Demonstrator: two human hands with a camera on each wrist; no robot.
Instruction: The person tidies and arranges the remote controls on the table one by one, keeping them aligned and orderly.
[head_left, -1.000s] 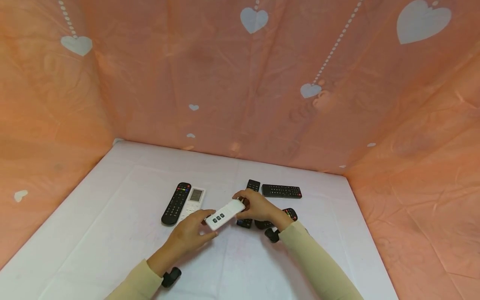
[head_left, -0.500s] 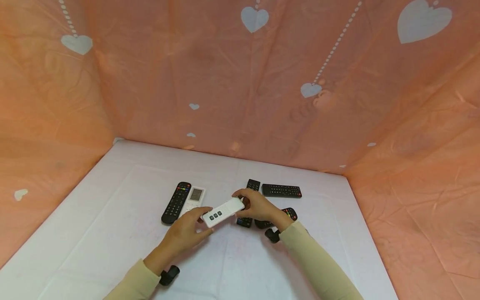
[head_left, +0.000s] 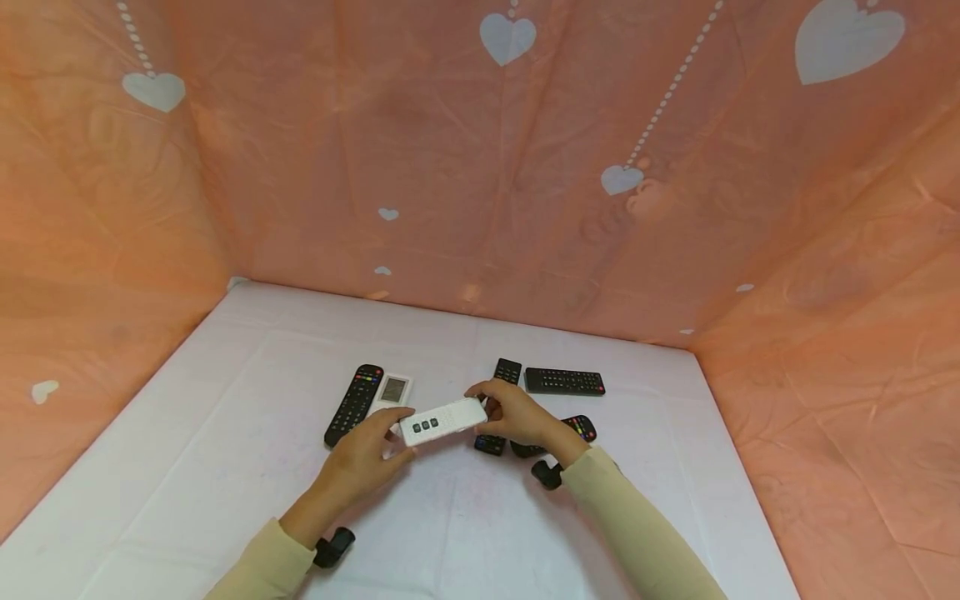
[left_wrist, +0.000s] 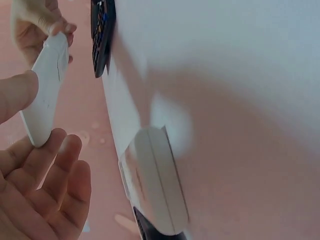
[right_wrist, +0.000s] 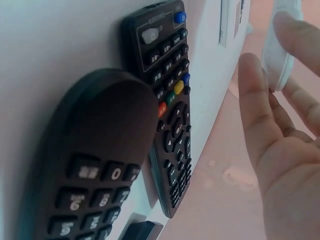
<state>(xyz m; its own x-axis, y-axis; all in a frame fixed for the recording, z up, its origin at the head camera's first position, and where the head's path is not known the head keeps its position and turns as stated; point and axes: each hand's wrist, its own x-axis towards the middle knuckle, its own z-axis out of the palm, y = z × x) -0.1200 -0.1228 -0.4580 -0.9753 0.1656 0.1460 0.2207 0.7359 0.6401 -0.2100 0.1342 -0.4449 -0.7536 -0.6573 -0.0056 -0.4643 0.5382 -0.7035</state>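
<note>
A white remote control [head_left: 444,421] with three dark buttons near its left end is held up over the table between both hands. At its left end is my left hand [head_left: 358,454]; in the left wrist view the thumb [left_wrist: 22,92] lies across the remote and fingertips meet its lower end. My right hand [head_left: 517,411] pinches the opposite end between thumb and fingers, as the right wrist view also shows. Just behind the left hand lies a second white remote with a grey screen [head_left: 393,390], partly covered by that hand.
A long black remote [head_left: 354,406] lies beside the screened one. Around the right hand are an upright-lying black remote [head_left: 508,371], a crosswise black remote [head_left: 564,382] and a rounded black remote [right_wrist: 95,125]. Orange cloth walls [head_left: 450,250] enclose the white table [head_left: 225,467].
The white remote's left end has swung up and to the left, so it lies more level. My left hand has shifted left with it; the right hand has barely moved.
</note>
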